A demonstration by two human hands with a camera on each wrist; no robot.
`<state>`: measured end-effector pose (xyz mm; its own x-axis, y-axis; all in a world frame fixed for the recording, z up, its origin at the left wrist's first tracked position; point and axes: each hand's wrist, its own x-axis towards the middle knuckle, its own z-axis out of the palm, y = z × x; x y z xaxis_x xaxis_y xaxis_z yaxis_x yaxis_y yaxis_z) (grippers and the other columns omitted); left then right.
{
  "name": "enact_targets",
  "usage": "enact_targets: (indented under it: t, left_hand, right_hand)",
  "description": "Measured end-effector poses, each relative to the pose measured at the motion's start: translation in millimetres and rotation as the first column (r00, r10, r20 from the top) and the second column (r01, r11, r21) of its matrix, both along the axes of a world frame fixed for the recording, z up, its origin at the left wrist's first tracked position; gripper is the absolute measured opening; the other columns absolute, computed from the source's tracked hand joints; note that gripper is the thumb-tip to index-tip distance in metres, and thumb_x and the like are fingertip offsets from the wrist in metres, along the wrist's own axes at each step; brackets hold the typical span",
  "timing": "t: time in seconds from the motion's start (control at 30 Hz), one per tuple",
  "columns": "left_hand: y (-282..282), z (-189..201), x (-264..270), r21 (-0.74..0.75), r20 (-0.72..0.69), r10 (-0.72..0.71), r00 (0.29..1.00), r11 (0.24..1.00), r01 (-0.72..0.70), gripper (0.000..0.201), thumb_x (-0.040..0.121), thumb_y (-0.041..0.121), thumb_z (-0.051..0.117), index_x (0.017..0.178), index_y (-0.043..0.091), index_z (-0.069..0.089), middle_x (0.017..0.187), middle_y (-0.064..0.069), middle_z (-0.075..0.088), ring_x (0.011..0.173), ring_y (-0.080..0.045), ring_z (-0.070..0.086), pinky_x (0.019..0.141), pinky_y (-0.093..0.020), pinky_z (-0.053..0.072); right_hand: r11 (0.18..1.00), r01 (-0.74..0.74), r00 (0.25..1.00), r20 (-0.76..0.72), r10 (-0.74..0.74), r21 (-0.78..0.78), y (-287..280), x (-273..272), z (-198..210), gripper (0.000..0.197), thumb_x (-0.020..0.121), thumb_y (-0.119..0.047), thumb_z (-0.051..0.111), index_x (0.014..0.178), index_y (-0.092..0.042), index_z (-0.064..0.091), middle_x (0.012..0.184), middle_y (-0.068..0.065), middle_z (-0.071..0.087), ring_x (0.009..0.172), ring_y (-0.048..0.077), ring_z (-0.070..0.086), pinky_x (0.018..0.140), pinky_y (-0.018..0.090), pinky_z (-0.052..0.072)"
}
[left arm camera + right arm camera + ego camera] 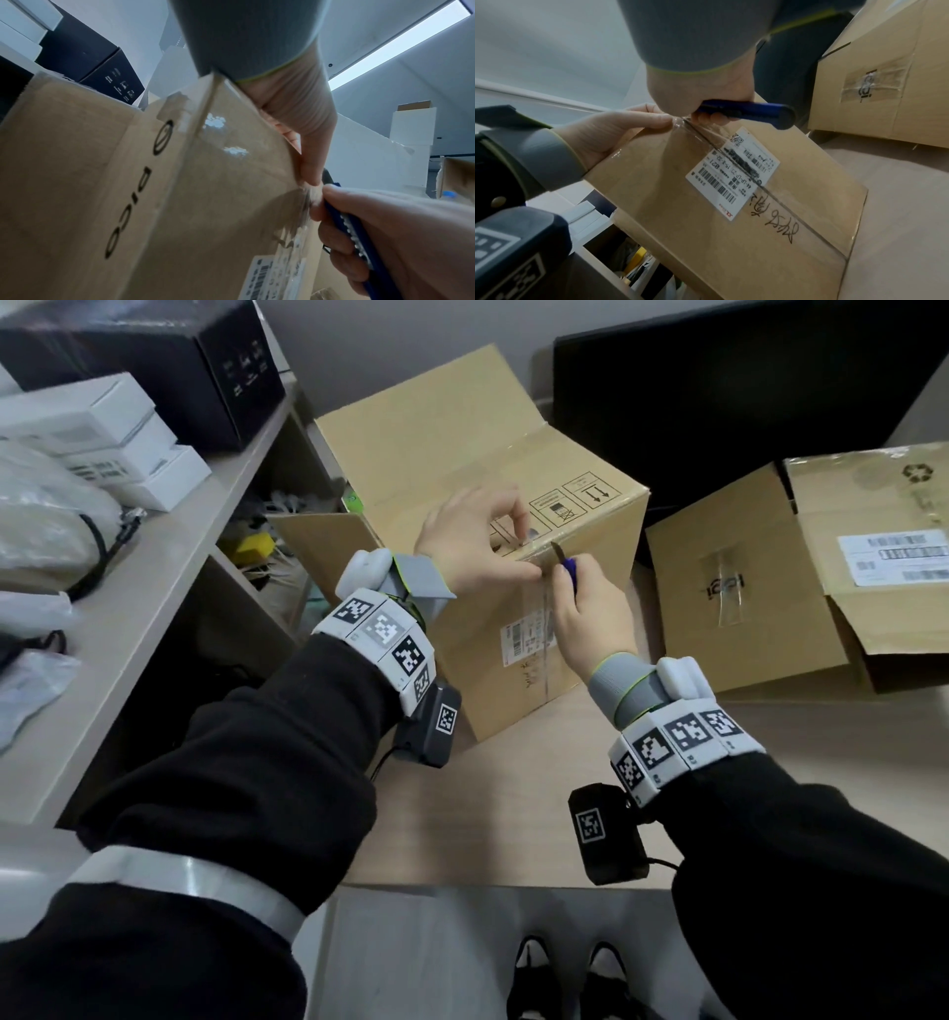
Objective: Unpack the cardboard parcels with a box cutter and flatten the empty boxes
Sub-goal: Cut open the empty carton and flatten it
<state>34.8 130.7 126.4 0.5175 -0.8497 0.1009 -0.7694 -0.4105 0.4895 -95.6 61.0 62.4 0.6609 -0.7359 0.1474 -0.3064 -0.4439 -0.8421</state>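
A sealed cardboard box (462, 469) stands on the table, clear tape running over its top and down the front past a white shipping label (731, 172). My left hand (513, 544) grips the box's top front edge, fingers curled on top and thumb on the front face. Beside it, my right hand (572, 582) grips a blue box cutter (567, 567), whose blade tip is at the taped seam on that edge. The left wrist view shows the box (128, 182), my left hand (312, 178) and the cutter (359, 229). The right wrist view shows the cutter (752, 110) in my right hand (706, 115).
A second taped box (744, 588) and an opened box with a hanging flap (873, 531) sit to the right. A shelf unit (154, 567) at the left carries white boxes (102, 433) and a black box (154, 361). A dark monitor (719, 392) stands behind. Table surface (513, 814) lies before the box.
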Motion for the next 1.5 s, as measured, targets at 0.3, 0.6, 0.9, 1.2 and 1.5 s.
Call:
enact_targets:
  t: [0.3,0.6,0.9,1.2,1.5]
  left_hand:
    - [-1,1,2,0.012,-0.136,0.021,0.99,1.0,-0.02,0.019,0.043,0.054,0.061,0.058,0.044,0.055,0.133,0.016,0.052,0.127,-0.008,0.045,0.109,-0.045,0.028]
    - [1,2,1,0.039,-0.118,0.04,0.992,0.999,-0.035,0.022,0.048,0.046,0.064,0.055,0.031,0.051,0.133,0.017,0.05,0.126,-0.005,0.044,0.111,-0.044,0.025]
    - [0,2,0,0.059,-0.057,0.033,0.998,0.998,-0.03,0.021,0.055,0.041,0.066,0.056,0.029,0.049,0.136,0.018,0.049,0.128,-0.006,0.042,0.101,-0.029,0.02]
    - [0,2,0,0.046,-0.058,0.017,0.998,0.999,-0.015,0.02,0.051,0.044,0.065,0.054,0.031,0.05,0.129,0.018,0.049,0.126,-0.005,0.044,0.11,-0.041,0.027]
    - [0,-5,7,0.021,-0.098,-0.04,0.994,0.999,0.042,0.015,0.051,0.049,0.068,0.052,0.044,0.054,0.125,0.019,0.048,0.129,0.001,0.042,0.11,-0.046,0.029]
  right_hand:
    - [0.999,-0.04,0.999,-0.018,0.039,-0.013,0,0,-5,0.02,0.102,-0.028,0.034,0.087,-0.015,0.036,0.062,-0.007,0.043,0.068,0.029,0.043,0.06,0.03,0.024]
    - [0.998,-0.06,0.997,-0.06,0.058,-0.034,5,3,-10,0.018,0.102,-0.027,0.032,0.089,-0.015,0.034,0.071,0.006,0.052,0.072,0.033,0.045,0.062,0.034,0.026]
    - [0.997,-0.077,0.992,-0.105,0.076,-0.013,8,5,-18,0.02,0.102,-0.027,0.03,0.098,-0.011,0.042,0.079,0.01,0.053,0.072,0.031,0.043,0.062,0.035,0.029]
    - [0.994,-0.078,0.96,-0.262,0.095,0.074,4,5,-67,0.03,0.102,-0.03,0.03,0.102,-0.006,0.048,0.093,0.018,0.065,0.086,0.038,0.057,0.067,0.038,0.039]
    - [0.988,-0.093,0.899,-0.415,0.135,0.122,6,2,-122,0.031,0.102,-0.024,0.031,0.113,-0.001,0.049,0.105,0.028,0.061,0.095,0.044,0.057,0.069,0.038,0.036]
